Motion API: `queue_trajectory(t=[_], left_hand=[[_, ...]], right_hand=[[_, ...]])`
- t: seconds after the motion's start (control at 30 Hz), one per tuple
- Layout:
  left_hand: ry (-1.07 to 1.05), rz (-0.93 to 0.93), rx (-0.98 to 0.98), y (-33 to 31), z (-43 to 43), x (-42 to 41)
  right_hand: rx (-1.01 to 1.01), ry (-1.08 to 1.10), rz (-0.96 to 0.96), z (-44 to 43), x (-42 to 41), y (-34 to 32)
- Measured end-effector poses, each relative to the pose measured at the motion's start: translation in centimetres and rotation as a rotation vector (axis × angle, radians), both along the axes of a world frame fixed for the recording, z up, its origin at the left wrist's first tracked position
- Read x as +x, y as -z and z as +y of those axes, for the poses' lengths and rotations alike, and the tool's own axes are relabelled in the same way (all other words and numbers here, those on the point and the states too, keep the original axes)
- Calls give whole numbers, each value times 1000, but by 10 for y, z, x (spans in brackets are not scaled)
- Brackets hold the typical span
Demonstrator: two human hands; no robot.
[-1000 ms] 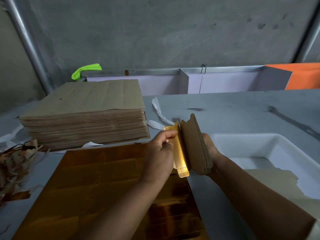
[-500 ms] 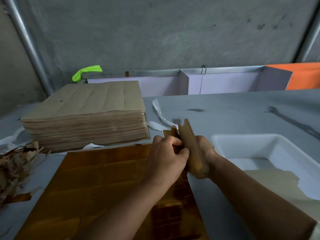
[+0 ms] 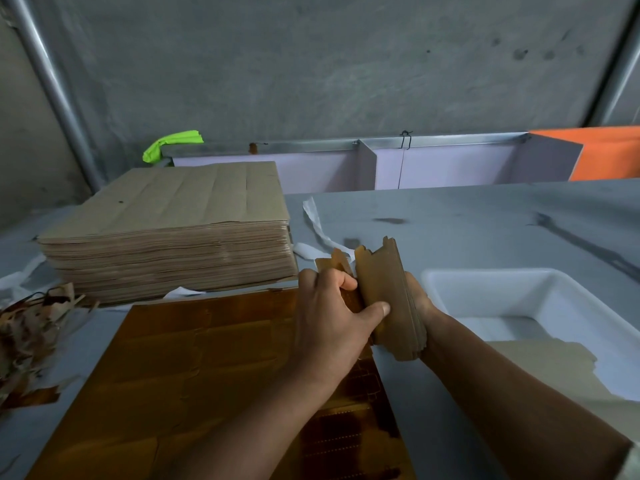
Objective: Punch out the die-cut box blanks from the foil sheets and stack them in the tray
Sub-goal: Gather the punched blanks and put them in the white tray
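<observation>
Above the bench (image 3: 450,209), between foil sheet (image 3: 194,358) and tray (image 3: 485,272), the left hand (image 3: 329,320) and right hand (image 3: 420,303) clasp an upright bundle of blanks (image 3: 384,282). Edges should be squared flush before lowering into the tray.

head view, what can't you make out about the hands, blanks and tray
- Right hand fingers: hidden behind the bundle of blanks it holds.
- Blank count: edges too fine.
- Tray contents: partly hidden by the right forearm, cut off by the right frame edge.
- Foil sheet: near part covered by the left forearm, cut off at the bottom edge.
</observation>
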State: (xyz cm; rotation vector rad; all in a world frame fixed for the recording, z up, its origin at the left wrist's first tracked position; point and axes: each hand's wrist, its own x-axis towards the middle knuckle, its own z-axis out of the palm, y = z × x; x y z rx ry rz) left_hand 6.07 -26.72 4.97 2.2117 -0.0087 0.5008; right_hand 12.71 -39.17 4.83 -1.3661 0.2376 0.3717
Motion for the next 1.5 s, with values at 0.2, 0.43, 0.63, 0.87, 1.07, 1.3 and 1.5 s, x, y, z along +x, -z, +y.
queue_trajectory(t=[0.2, 0.43, 0.63, 0.87, 1.07, 1.3, 1.5], left_hand=[[4, -118, -163, 2, 8, 3], [-5, -26, -656, 0, 35, 12], [-39, 14, -725, 5, 45, 15], [-40, 69, -634, 3, 52, 16], [-23, 469, -305, -14, 84, 32], [204, 747, 77, -32, 98, 42], [278, 834, -75, -26, 71, 44]], right_hand=[[20, 53, -34, 0, 11, 15], [219, -68, 127, 4, 9, 9], [231, -74, 177, 6, 7, 5], [172, -113, 173, 6, 3, 0], [-11, -40, 88, 9, 3, 0], [-441, -145, -157, 21, -8, -1], [-615, -405, -325, 32, -16, 1]])
